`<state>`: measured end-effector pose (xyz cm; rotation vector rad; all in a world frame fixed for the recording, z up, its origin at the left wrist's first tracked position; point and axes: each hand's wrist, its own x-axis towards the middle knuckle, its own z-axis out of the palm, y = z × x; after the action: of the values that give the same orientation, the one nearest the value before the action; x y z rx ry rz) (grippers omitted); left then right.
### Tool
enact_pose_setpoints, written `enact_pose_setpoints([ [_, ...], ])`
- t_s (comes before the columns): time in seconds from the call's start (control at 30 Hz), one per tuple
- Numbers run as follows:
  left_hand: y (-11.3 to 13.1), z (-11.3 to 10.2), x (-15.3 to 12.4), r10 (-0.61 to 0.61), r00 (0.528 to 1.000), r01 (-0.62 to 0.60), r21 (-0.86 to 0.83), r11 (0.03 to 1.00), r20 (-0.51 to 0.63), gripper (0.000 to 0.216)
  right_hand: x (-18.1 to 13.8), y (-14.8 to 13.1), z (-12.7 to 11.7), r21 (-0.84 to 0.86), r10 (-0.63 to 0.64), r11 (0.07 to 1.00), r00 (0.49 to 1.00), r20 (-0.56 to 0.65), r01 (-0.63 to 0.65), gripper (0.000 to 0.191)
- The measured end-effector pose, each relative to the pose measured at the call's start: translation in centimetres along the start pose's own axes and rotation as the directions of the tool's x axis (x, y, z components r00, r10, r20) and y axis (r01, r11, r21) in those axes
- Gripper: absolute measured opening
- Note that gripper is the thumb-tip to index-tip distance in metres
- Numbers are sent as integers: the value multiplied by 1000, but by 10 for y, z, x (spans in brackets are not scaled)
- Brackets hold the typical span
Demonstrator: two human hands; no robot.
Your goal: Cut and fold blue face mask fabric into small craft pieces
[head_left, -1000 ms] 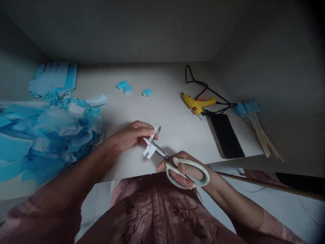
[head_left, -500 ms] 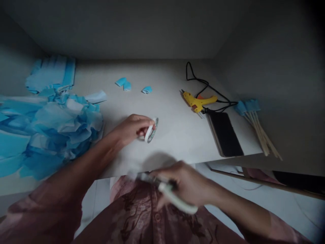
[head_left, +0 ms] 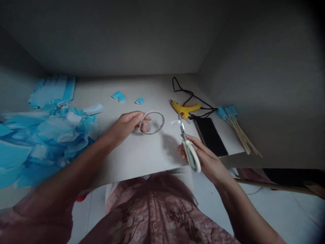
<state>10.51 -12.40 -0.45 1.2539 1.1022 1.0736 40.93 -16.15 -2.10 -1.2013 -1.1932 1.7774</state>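
My left hand (head_left: 130, 124) pinches the near side of a thin roll of tape (head_left: 163, 122), a ring with a printed inner face, held above the table. In my right hand (head_left: 200, 154) is a pair of scissors (head_left: 191, 155) with white handles, the blades pointing away from me. A small whitish strip (head_left: 175, 122) shows beside the blades; whether it clings to them I cannot tell. Past the scissors' tips lies a yellow glue gun (head_left: 186, 109) with a black cord. Beyond the tape roll sit several small folded blue pieces (head_left: 139, 101).
A heap of blue and white sheets (head_left: 63, 135) covers the left of the table (head_left: 122, 166), a neat stack (head_left: 50, 89) behind it. A dark phone (head_left: 212, 135) lies right of my right hand. Several sticks with blue tops (head_left: 236, 125) rest at the table's right edge, by the wall.
My right hand has lifted the scissors from near my body up over the table and turned the blades away from me. The tape roll has tilted to show its full ring.
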Motion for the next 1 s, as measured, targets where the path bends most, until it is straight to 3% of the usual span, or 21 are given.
enact_pose_setpoints([
  [0.13,-4,21,46,-46,999,45,-60,997,-20,30,-5,2,8,261,-83,963,995,52,66,70],
  [0.23,-4,33,88,-141,986,140,-10,990,-85,27,-4,0,13,357,-126,930,989,78,90,62],
  [0.3,2,40,100,-95,986,108,88,990,-135,21,-2,-1,16,373,-94,926,991,92,54,59],
  [0.37,10,47,88,30,989,-4,173,985,-146,16,1,0,18,343,-60,939,994,94,25,56],
  [0.43,14,54,55,269,955,-204,388,899,-123,27,6,1,21,290,-45,957,997,61,26,52],
  [0.47,14,58,34,307,949,-235,481,844,-75,35,9,2,23,266,-51,963,998,36,39,50],
  [0.5,12,62,12,267,963,-213,516,830,-33,39,13,3,26,251,-60,966,998,7,56,49],
  [0.57,3,70,-25,49,996,-75,419,905,72,44,21,5,31,226,-90,969,994,-56,101,49],
  [0.6,-3,73,-38,-51,988,3,318,948,143,48,26,6,34,204,-111,971,990,-84,126,48],
  [0.67,-13,78,-52,-164,972,143,128,981,168,56,34,11,40,118,-166,977,979,-115,179,48],
  [0.73,-20,79,-55,-215,970,212,39,976,110,59,38,16,43,-36,-231,973,966,-113,228,47],
  [0.87,-25,75,-60,-241,969,237,66,969,51,57,36,20,41,-323,-312,903,949,-45,282,42],
  [1.0,-27,62,-69,-263,963,254,128,959,56,55,33,12,29,-430,-294,860,955,28,277,45],
])
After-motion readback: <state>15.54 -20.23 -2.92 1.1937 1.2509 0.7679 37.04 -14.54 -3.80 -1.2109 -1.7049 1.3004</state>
